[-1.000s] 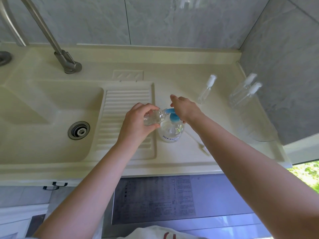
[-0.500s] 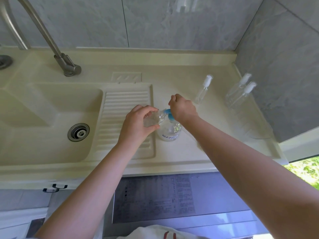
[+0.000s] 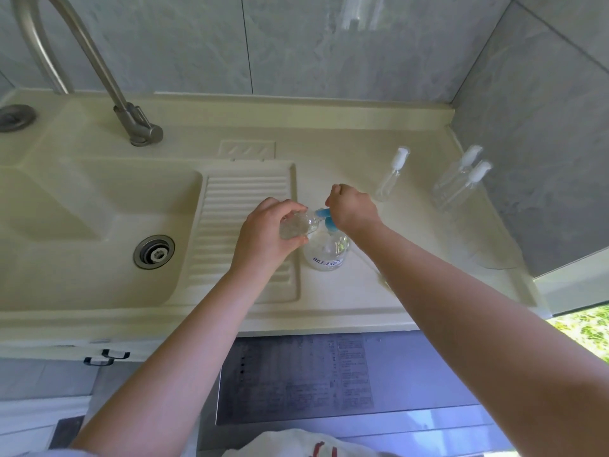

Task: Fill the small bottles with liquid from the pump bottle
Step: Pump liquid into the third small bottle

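Pump bottle (image 3: pixel 326 250), clear w/ blue pump head (image 3: pixel 324 219), stands upright on the table (image 3: pixel 362 298) just right of the ribbed drainboard (image 3: pixel 244 206). Left hand (image 3: pixel 267 235) grips a small clear bottle (image 3: pixel 298 225), tilted nearly sideways, its mouth right at the blue spout; fingers wrapped round the body. Right hand (image 3: pixel 352 209) sits on top of the pump head, fingers curled over it, pressing or holding – can't tell which. Three more small bottles w/ white caps stand further right: one (image 3: pixel 392 176) near the right hand, two (image 3: pixel 461 179) side by side, touching, close to the tiled wall. Sink basin (image 3: pixel 82 232) w/ drain (image 3: pixel 154 251) to the left, metal tap (image 3: pixel 131 117) behind it.
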